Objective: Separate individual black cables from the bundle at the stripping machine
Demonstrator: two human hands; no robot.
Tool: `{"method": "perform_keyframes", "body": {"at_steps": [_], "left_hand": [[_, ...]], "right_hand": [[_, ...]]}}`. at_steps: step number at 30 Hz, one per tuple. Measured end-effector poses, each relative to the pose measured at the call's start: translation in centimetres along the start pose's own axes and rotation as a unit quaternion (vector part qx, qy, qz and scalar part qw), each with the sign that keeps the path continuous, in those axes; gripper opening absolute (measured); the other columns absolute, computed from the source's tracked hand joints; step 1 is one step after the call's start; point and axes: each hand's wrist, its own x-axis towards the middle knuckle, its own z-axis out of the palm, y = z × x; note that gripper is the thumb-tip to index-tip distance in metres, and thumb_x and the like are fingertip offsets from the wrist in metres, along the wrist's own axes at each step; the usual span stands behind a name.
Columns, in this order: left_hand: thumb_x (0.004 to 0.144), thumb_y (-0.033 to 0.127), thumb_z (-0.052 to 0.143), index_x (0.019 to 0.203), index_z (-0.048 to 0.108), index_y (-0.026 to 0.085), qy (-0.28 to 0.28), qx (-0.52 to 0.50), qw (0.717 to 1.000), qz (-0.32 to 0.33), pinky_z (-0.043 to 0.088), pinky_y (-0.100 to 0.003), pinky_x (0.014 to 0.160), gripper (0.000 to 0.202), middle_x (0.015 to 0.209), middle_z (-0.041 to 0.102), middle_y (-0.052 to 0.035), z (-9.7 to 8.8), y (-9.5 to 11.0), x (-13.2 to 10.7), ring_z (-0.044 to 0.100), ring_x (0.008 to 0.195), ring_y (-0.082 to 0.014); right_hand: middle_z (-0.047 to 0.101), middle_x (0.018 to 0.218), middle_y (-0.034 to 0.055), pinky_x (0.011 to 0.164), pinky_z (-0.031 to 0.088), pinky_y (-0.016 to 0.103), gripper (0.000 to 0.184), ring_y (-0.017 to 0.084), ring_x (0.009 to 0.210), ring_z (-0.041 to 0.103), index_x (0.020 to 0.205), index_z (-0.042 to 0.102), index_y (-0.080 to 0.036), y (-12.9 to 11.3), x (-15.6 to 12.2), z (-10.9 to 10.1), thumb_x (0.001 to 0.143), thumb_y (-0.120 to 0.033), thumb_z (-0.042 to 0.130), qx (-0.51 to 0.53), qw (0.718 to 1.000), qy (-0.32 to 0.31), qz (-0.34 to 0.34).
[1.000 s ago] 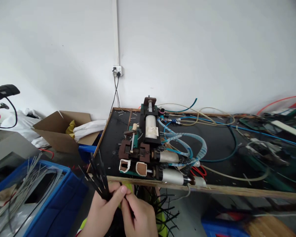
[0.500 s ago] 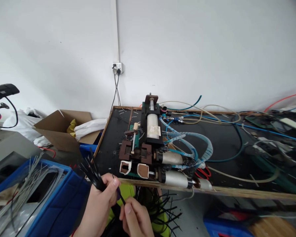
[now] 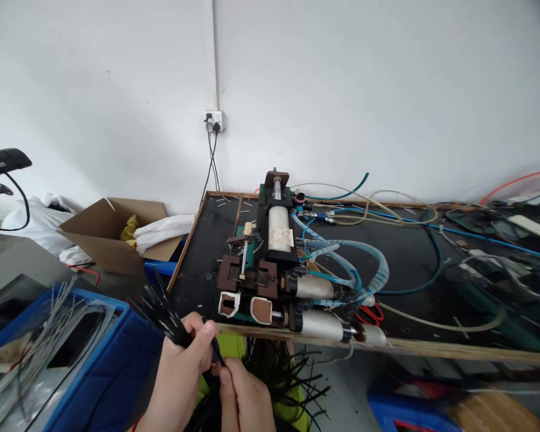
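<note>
My left hand (image 3: 182, 366) is closed around a bundle of black cables (image 3: 162, 315) whose ends fan out up and to the left. Just below and to the right, my right hand (image 3: 245, 393) pinches a thin dark strand (image 3: 216, 351) that runs from the left hand; its end is hidden in my fingers. More black cables (image 3: 292, 384) spread over the yellow-green cloth (image 3: 231, 345) beneath the bench edge. Beyond my hands, a pneumatic machine (image 3: 281, 231) with brown clamp blocks stands on the bench; neither hand touches it.
The black bench top (image 3: 405, 252) has a wooden edge and carries blue hoses (image 3: 373, 264). At left are a blue crate (image 3: 103, 360) with pale wires and an open cardboard box (image 3: 103, 240). Another blue bin (image 3: 400, 414) stands low at right. A socket (image 3: 213, 122) is on the wall.
My right hand has turned over slightly and its fingers have closed nearer to the left hand. The cable bundle has tipped a little further left and down.
</note>
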Motion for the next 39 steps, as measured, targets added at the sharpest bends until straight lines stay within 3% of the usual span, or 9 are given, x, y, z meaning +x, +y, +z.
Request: {"method": "perform_keyframes", "body": {"at_steps": [2, 3, 7, 10, 13, 22, 27, 34, 39], "left_hand": [[0.084, 0.052, 0.082, 0.085, 0.063, 0.019, -0.003, -0.024, 1.000, 0.001, 0.022, -0.019, 0.044, 0.038, 0.055, 0.031, 0.0111, 0.2, 0.5, -0.2, 0.022, 0.047, -0.0066], [0.086, 0.053, 0.079, 0.095, 0.065, 0.020, -0.003, -0.041, 0.999, 0.003, 0.023, -0.019, 0.044, 0.037, 0.057, 0.032, 0.0107, 0.3, 0.8, -0.2, 0.023, 0.048, -0.0070], [0.086, 0.054, 0.077, 0.101, 0.064, 0.022, -0.005, -0.093, 0.996, 0.002, 0.024, -0.021, 0.044, 0.037, 0.061, 0.040, 0.0083, 0.3, 1.6, -0.4, 0.026, 0.048, -0.0079], [0.083, 0.048, 0.080, 0.100, 0.063, 0.022, -0.009, -0.093, 0.996, -0.006, 0.023, -0.022, 0.045, 0.035, 0.059, 0.040, 0.0087, 0.1, 1.7, -0.6, 0.025, 0.048, -0.0082], [0.084, 0.045, 0.080, 0.100, 0.063, 0.022, -0.003, -0.082, 0.997, -0.012, 0.022, -0.022, 0.046, 0.033, 0.058, 0.038, 0.0093, 0.0, 1.8, -0.7, 0.025, 0.048, -0.0082], [0.081, 0.046, 0.081, 0.097, 0.062, 0.022, 0.008, -0.069, 0.997, -0.020, 0.021, -0.021, 0.045, 0.035, 0.057, 0.037, 0.0095, -0.1, 1.9, -0.5, 0.023, 0.048, -0.0079], [0.078, 0.052, 0.078, 0.090, 0.062, 0.022, 0.002, -0.111, 0.994, -0.020, 0.024, -0.022, 0.044, 0.036, 0.060, 0.043, 0.0052, -0.1, 2.4, -0.6, 0.028, 0.050, -0.0105], [0.082, 0.054, 0.068, 0.078, 0.052, 0.023, -0.044, -0.173, 0.983, -0.038, 0.026, -0.023, 0.045, 0.035, 0.062, 0.045, 0.0025, -0.4, 2.6, -0.7, 0.033, 0.050, -0.0123], [0.082, 0.050, 0.076, 0.077, 0.048, 0.023, -0.008, -0.143, 0.989, -0.026, 0.026, -0.022, 0.044, 0.039, 0.062, 0.044, 0.0051, -0.4, 2.4, -1.1, 0.031, 0.050, -0.0107]], "right_hand": [[0.050, 0.052, -0.0038, 0.046, 0.029, 0.026, 0.042, 0.012, 0.043, 0.041, 0.078, 0.064, -0.023, -0.2, 0.4, 0.2, 0.106, -0.051, 0.049, 0.158, 0.985, -0.016, 0.071], [0.042, 0.047, -0.0070, 0.044, 0.025, 0.025, 0.045, 0.011, 0.040, 0.031, 0.075, 0.060, -0.023, -0.3, 0.8, 0.3, 0.105, -0.054, 0.049, 0.253, 0.962, -0.020, 0.101], [0.024, 0.041, -0.0137, 0.041, 0.023, 0.022, 0.040, 0.009, 0.038, 0.012, 0.074, 0.055, -0.024, -1.2, 2.8, 0.5, 0.100, -0.054, 0.061, 0.555, 0.815, -0.014, 0.166], [0.027, 0.043, -0.0140, 0.042, 0.025, 0.020, 0.032, 0.010, 0.043, 0.007, 0.077, 0.058, -0.023, -2.2, 4.0, 0.6, 0.093, -0.045, 0.075, 0.630, 0.746, -0.013, 0.214], [0.029, 0.043, -0.0140, 0.042, 0.025, 0.020, 0.032, 0.011, 0.044, 0.004, 0.076, 0.058, -0.023, -2.7, 4.5, 1.0, 0.088, -0.042, 0.081, 0.654, 0.719, -0.014, 0.237], [0.031, 0.040, -0.0137, 0.039, 0.025, 0.021, 0.031, 0.010, 0.042, 0.004, 0.076, 0.060, -0.023, -2.1, 4.6, 1.6, 0.084, -0.040, 0.084, 0.641, 0.717, -0.019, 0.273], [0.031, 0.039, -0.0140, 0.040, 0.025, 0.021, 0.031, 0.010, 0.042, 0.005, 0.075, 0.060, -0.022, -2.4, 4.6, 1.4, 0.084, -0.040, 0.084, 0.638, 0.719, -0.024, 0.276], [0.029, 0.041, -0.0138, 0.041, 0.023, 0.021, 0.034, 0.010, 0.043, 0.005, 0.074, 0.056, -0.023, -2.5, 4.6, 1.5, 0.087, -0.043, 0.080, 0.613, 0.739, -0.020, 0.278], [0.028, 0.042, -0.0140, 0.041, 0.023, 0.021, 0.034, 0.010, 0.044, 0.005, 0.077, 0.058, -0.023, -2.7, 4.5, 1.2, 0.090, -0.047, 0.077, 0.595, 0.759, -0.011, 0.263]]}}
